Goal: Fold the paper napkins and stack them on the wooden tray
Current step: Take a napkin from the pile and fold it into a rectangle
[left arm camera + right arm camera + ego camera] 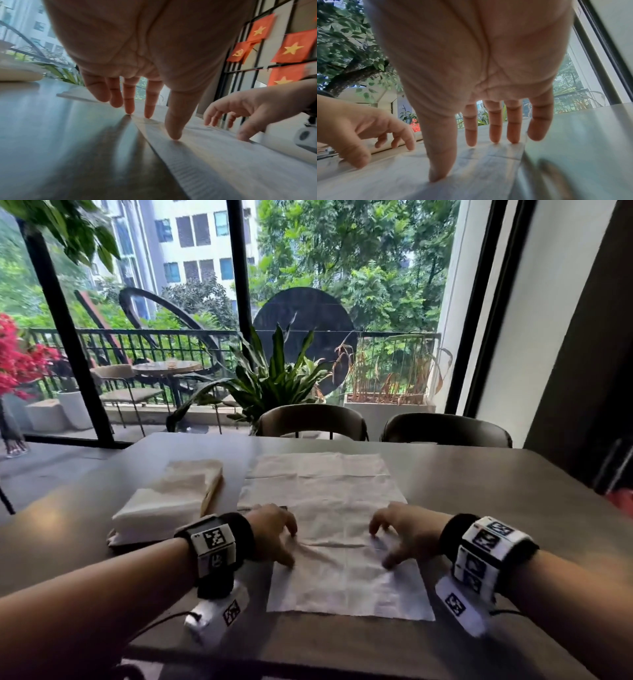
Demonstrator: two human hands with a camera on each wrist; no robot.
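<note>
Napkin [329, 508] flat under both hands [275, 530].

Both hands down, palms facing the surface, fingers spread.
Left hand [272, 530] arched, thumb and fingertips [148, 115] planted, straight not curled. Right hand [406, 532] mirrored just beside it, thumb forward, fingers [494, 135] extended downward. Forearms reaching in from either side, banded at the wrists.

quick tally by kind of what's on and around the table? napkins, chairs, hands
Unfolded white paper napkin spread flat on the grey table: 1
Stack of folded white paper napkins: 1
Dark curved-back chairs behind the table: 2
Hands, left hand and right hand, fingertips on the napkin: 2
Total: 6
</note>
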